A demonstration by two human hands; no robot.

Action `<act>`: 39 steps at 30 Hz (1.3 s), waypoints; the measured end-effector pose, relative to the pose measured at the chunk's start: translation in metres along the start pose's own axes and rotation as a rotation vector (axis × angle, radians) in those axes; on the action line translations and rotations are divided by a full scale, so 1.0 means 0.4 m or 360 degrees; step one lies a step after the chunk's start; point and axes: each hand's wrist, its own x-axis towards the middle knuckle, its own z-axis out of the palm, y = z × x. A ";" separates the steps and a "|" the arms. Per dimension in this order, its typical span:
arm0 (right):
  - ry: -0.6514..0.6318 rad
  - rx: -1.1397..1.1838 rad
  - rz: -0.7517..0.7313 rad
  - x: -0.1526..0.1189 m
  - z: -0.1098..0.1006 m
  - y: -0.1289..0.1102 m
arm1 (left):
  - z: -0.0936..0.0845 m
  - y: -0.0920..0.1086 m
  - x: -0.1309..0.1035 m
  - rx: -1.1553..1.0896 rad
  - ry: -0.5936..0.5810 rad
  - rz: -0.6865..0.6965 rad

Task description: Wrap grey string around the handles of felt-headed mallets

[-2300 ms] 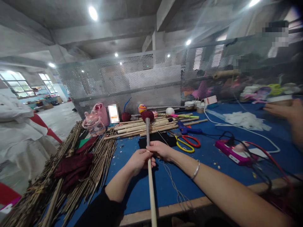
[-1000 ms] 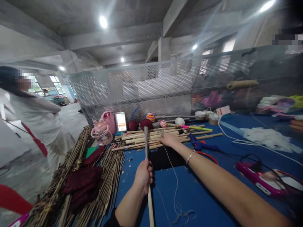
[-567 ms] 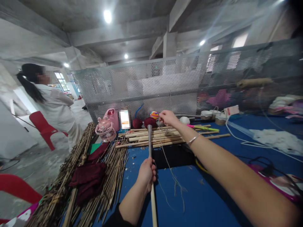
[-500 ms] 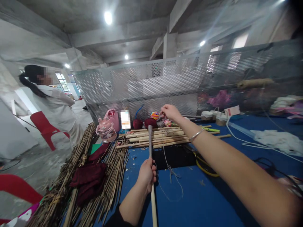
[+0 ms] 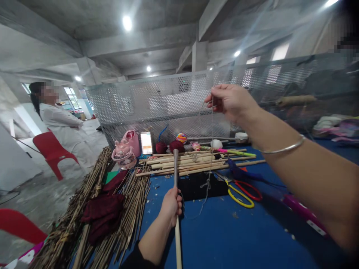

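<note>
My left hand (image 5: 171,206) is wrapped round a long pale wooden stick (image 5: 178,243) whose far part is covered in grey, with its tip pointing away from me. Raised in front of the mesh panel, my right hand (image 5: 224,100) pinches a thin grey string (image 5: 212,138). The string hangs down to a loose tangle above the dark mat (image 5: 193,188), and its lower end curves back toward my left hand. Scissors (image 5: 241,192) with yellow and red handles lie below my right forearm. Beyond the stick's tip sits a dark red ball of yarn (image 5: 177,145).
Several pale sticks (image 5: 185,164) lie across the blue table (image 5: 224,235). Bundled twigs (image 5: 134,213) and a maroon cloth (image 5: 103,215) are at the left. Behind stand a pink cup (image 5: 125,157) and a perforated metal panel (image 5: 134,101). A person (image 5: 61,119) is beside a red chair (image 5: 53,153).
My right hand has risen and moved right, drawing the string up with it and lifting the tangle. The scissors now show more fully. My left hand keeps its grip on the stick.
</note>
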 end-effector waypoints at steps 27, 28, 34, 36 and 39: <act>-0.0295 -0.0974 0.0064 -0.489 0.102 0.364 | -0.003 0.006 -0.006 0.0105 -0.0024 -0.0005; -0.0248 -0.0987 0.0033 -0.497 0.118 0.380 | -0.004 0.006 -0.005 0.0105 -0.0022 -0.0010; -0.0348 -0.0926 0.0001 -0.531 0.142 0.418 | -0.007 0.003 0.003 0.0142 -0.0010 0.0025; -0.0367 -0.0892 0.0006 -0.535 0.146 0.418 | -0.007 0.002 0.004 0.0142 -0.0015 0.0023; -0.0331 -0.0934 -0.0059 -0.531 0.145 0.414 | -0.008 0.002 0.003 0.0111 -0.0035 0.0014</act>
